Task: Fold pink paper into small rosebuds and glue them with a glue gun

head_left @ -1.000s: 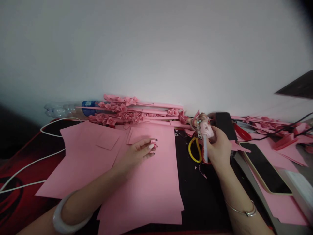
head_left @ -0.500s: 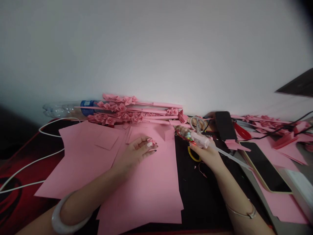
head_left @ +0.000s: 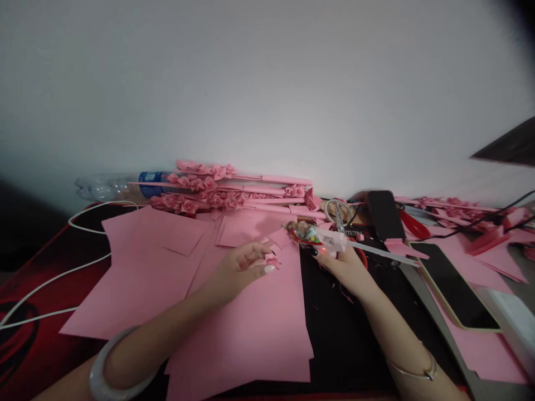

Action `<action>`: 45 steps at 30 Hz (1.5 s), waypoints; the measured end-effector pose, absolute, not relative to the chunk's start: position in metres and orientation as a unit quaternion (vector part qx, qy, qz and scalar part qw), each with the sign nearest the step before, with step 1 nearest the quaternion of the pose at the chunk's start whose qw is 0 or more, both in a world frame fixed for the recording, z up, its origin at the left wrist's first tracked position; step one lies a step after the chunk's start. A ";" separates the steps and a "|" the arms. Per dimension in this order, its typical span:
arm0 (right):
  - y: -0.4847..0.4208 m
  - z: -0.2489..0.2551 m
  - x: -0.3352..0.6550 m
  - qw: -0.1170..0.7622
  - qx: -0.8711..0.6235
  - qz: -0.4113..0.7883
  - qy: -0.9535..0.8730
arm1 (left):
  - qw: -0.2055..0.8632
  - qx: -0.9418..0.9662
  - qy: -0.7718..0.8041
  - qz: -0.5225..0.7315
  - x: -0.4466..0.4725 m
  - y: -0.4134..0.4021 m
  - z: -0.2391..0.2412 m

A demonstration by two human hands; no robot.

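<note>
Above the pink paper sheets (head_left: 251, 323) on the table (head_left: 346, 334), the left hand (head_left: 240, 267) pinches a small folded pink piece (head_left: 273, 260), creased and petal-like (too small to read further). The right hand (head_left: 345, 267) keeps a closed grip on a bead-decorated tool (head_left: 330, 239), held level just beside it. A looser or harder pinch could drop or crush the piece.

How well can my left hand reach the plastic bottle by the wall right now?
Probably yes. Only flat pink sheets lie between the left hand and the bottle, whose clear end is bare; paper roses overlap its labelled end, and the fingers pinch a small pink piece.
</note>
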State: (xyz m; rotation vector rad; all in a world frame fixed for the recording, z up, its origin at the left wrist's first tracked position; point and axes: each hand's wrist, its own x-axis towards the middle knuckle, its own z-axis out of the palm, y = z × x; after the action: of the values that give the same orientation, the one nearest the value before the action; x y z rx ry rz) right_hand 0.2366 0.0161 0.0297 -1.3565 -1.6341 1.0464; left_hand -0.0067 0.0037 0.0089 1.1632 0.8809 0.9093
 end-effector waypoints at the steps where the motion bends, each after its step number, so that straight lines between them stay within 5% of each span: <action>1: 0.015 0.028 0.234 0.375 -0.525 0.421 -0.637 | 0.632 0.539 0.386 0.401 -0.006 0.003 0.010; 13: 0.006 0.020 0.218 0.355 -0.512 0.538 -0.568 | 0.492 0.620 0.439 0.426 -0.007 0.002 0.006; 21: 0.005 0.021 0.213 0.367 -0.533 0.547 -0.531 | 0.532 0.549 0.451 0.460 -0.005 0.003 0.008; 27: 0.009 0.024 0.214 0.488 -0.505 0.565 -0.433 | 0.590 0.479 0.463 0.456 -0.004 0.004 0.012; 37: 0.004 0.028 0.215 0.417 -0.420 0.723 -0.357 | 0.607 0.435 0.484 0.456 -0.004 0.007 0.012; 45: 0.013 0.029 0.223 0.501 -0.420 0.692 -0.306 | 0.605 0.448 0.469 0.461 -0.005 0.007 0.011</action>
State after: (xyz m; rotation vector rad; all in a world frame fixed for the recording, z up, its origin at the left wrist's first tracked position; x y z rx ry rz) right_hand 0.2228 0.0126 0.0286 -1.0158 -0.7389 1.6739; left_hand -0.0052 0.0065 0.0105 1.0377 1.0858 1.0674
